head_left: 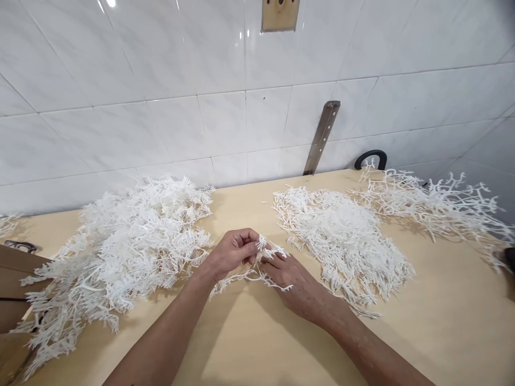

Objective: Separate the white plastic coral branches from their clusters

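Between the two large piles, my left hand (237, 249) pinches a white branched plastic piece (262, 244) with thumb and forefinger. My right hand (284, 273) is right beside it, its fingers closed on the same cluster of white strands. More thin branches (249, 276) hang below both hands, over the tabletop. On the left lies a large heap of white branched pieces (140, 246). To the right is a flatter pile of short white pieces (346, 236). The fingertips of my right hand are partly hidden by the strands.
Larger white branching pieces (434, 201) lie at the right back, near a black curved handle (370, 155). A metal strip (322, 138) leans on the tiled wall. Dark-framed glasses (20, 246) and a cardboard box (20, 284) are at the left of the wooden table (241, 203).
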A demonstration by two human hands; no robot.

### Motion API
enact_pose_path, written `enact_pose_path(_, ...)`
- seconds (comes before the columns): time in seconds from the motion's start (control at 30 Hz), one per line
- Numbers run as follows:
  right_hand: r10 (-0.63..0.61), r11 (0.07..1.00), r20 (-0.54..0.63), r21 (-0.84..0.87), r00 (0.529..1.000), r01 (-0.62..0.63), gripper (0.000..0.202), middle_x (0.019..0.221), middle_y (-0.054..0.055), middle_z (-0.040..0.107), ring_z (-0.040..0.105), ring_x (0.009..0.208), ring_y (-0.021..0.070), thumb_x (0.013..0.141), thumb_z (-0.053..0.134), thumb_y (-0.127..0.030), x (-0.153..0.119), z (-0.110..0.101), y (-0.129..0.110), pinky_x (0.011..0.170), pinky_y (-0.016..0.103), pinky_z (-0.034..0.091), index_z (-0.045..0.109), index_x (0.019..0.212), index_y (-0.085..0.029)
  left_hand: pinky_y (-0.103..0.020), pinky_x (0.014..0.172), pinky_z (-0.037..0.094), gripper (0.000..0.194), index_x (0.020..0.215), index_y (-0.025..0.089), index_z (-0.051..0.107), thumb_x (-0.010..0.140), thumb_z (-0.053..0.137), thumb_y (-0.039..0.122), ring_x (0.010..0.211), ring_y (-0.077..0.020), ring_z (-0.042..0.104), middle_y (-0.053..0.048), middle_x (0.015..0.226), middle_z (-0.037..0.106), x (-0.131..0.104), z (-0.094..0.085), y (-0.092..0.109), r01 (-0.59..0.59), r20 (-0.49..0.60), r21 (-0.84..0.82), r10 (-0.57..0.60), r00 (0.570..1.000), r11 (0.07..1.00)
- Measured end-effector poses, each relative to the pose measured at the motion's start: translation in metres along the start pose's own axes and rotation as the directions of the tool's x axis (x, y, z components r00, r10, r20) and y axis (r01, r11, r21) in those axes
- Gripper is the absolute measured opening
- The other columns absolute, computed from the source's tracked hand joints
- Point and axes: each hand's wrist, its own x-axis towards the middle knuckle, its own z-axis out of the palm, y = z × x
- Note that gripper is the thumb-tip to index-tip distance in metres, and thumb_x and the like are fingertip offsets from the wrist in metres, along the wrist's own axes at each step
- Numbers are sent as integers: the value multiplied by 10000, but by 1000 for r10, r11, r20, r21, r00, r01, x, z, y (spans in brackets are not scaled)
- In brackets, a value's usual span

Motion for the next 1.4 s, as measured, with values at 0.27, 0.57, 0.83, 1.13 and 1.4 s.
enact_pose_path(0.27,144,970,-34,-195,989,-148,391,1206,190,627,511,1151,349,830,506,-54,10,32,-17,1018,559,358,608,1201,-123,-219,496,479,185,763,172,617,787,699,336,523,-142,632,-15,574,651,-3,53,4,-85,-260,84,104,960,993)
enact_pose_path(0.57,88,981,23,-174,996,-83,556,1437,232,479,398,1334,408,809,502,-33,-11,7,-34,1015,641,384,511,1358,-120,-243,660,547,267,824,169,588,785,721,397,619,-124,672,-20,680,710,20,43,-54,-173,-434,-110,109,894,979)
enact_pose_path(0.83,317,875,-81,409,945,-258,314,1076,49,722,672,952,221,952,448,-143,-22,-69,2,831,385,535,671,1135,-268,-191,412,376,281,813,154,641,763,710,421,386,-99,509,30,455,583,20,44,-60,-118,-434,-5,105,895,993)
enact_pose_path(1.13,586,615,-58,681,808,-397,248,951,64,713,663,849,222,863,640,-428,0,-38,25,613,301,531,701,981,-219,-215,506,397,170,801,179,727,794,666,337,517,-104,518,1,642,661,19,50,-67,-170,-397,351,311,864,921)
enact_pose_path(1.4,629,584,52,627,775,-516,199,704,11,680,615,593,157,871,563,-335,6,-31,37,535,267,489,716,880,-207,-203,454,328,169,802,172,698,811,629,326,429,-84,427,43,506,531,16,55,-60,-135,-346,441,307,887,887)
